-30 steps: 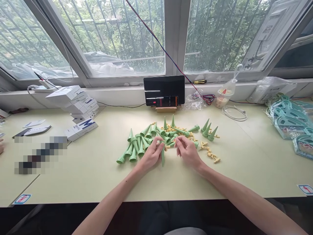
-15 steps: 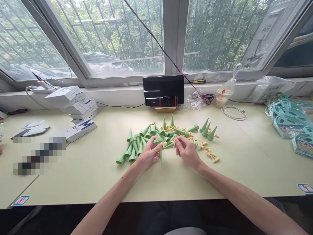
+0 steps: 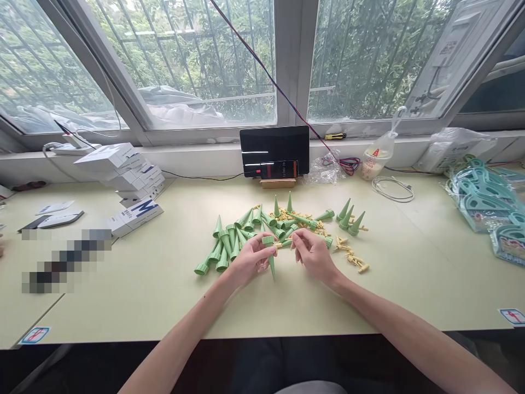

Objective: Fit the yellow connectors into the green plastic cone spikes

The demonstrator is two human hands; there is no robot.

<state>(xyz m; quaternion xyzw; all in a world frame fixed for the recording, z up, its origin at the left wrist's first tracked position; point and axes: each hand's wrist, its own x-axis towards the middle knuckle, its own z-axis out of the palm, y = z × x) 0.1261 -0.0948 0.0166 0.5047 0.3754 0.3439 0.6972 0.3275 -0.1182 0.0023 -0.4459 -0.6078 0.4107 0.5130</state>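
My left hand (image 3: 251, 258) is closed on a green plastic watering spike (image 3: 272, 265), held point down with its ribbed cap up. A small yellow valve (image 3: 278, 245) sticks out from the spike's side, toward the right. Close by, my right hand (image 3: 316, 257) pinches another small yellow piece, its tip showing at the fingers. The two hands are a short gap apart above the table. Behind and left of them lies a pile of green spikes (image 3: 225, 241). Loose yellow valves (image 3: 350, 257) lie to the right of my right hand.
Several green spikes with yellow valves (image 3: 356, 224) stand at the right. A phone (image 3: 279, 170) leans on a dark tablet (image 3: 274, 142) at the back. White boxes (image 3: 135, 216) are at left; bagged turquoise items (image 3: 478, 197) and a bagged cup (image 3: 373, 161) at right.
The green spike in my left hand has turned slightly, its cap now facing me more and its point a little lower and to the right. My right hand has hardly moved.
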